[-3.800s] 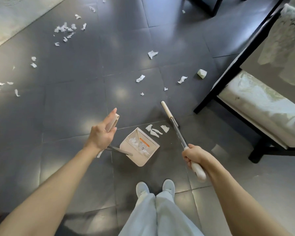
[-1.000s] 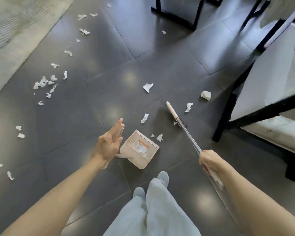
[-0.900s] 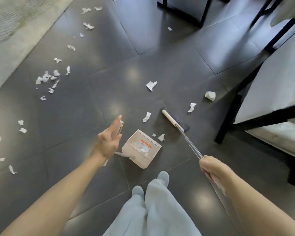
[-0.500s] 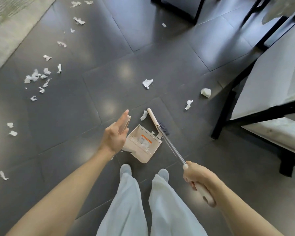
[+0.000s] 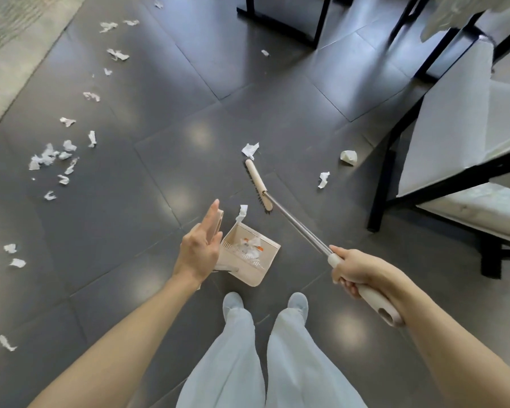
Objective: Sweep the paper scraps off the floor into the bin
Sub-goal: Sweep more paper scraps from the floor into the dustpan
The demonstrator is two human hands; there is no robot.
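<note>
Scrap point(image 5: 242, 212) nearest the dustpan point(image 5: 249, 256) lies at its mouth, between it and the broom head point(image 5: 258, 185) — whose long axis runs forward along the floor point(image 5: 165, 92). The broom point(image 5: 295, 223) is gripped by the right hand point(image 5: 355, 270), fingers curled round it; straight fingers point(image 5: 212, 217) of the left hand point(image 5: 200, 250) are laid against the dustpan handle point(image 5: 221, 219).

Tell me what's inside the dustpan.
White paper scraps lie heaped in the dustpan, over an orange-marked label. The left hand covers the pan's left edge, so anything there is hidden.
</note>
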